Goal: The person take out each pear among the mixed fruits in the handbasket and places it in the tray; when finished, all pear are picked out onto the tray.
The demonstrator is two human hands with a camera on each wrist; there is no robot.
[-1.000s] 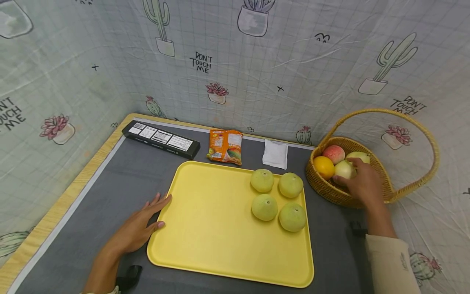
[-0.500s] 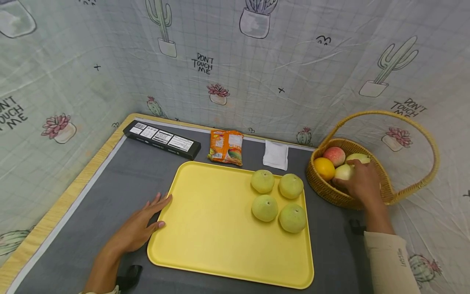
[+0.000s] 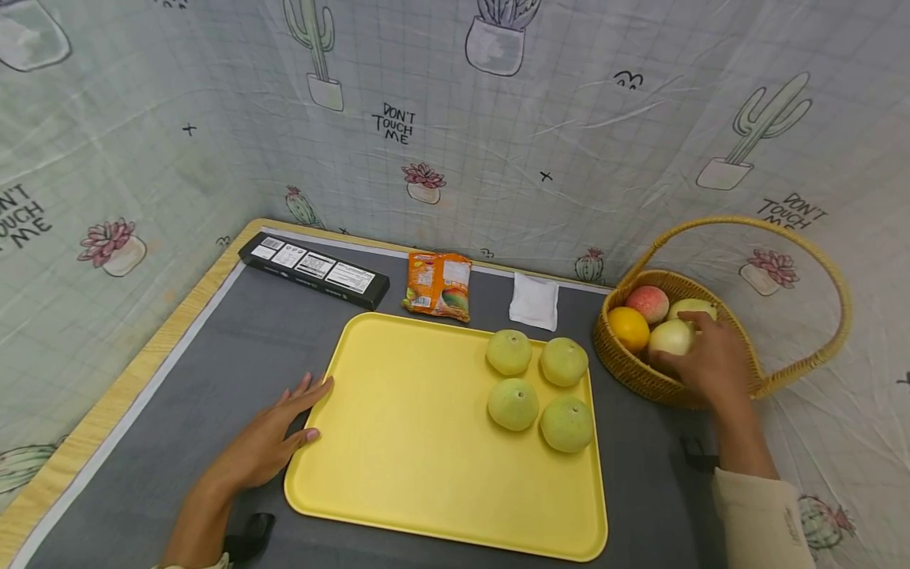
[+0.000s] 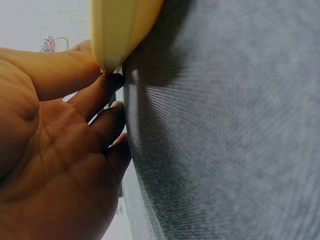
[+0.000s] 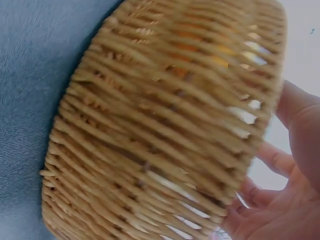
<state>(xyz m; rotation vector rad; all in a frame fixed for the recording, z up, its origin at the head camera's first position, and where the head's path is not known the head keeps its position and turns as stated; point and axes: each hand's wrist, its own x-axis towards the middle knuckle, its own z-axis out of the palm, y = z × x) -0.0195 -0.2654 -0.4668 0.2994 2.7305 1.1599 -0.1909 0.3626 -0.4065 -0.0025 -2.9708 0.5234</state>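
In the head view, my left hand lies at the left rim of the yellow tray, fingers outstretched and fingertips touching the edge. The left wrist view has the thumb and fingertips close to the tray's edge. At the right, my right hand reaches into a wicker basket, thumb and forefinger around a pale green round fruit. Beside that fruit sit an orange, a peach and another green fruit. The basket's woven side covers the fingertips in the right wrist view.
Several round green fruits are grouped at the tray's right side. Along the table's back lie a long black box, an orange snack packet and a white packet. The basket's tall handle arches beside my right arm.
My right hand and the pale green fruit have shifted slightly right within the basket, with more of the fruit showing. My left hand has stayed at the tray's rim.
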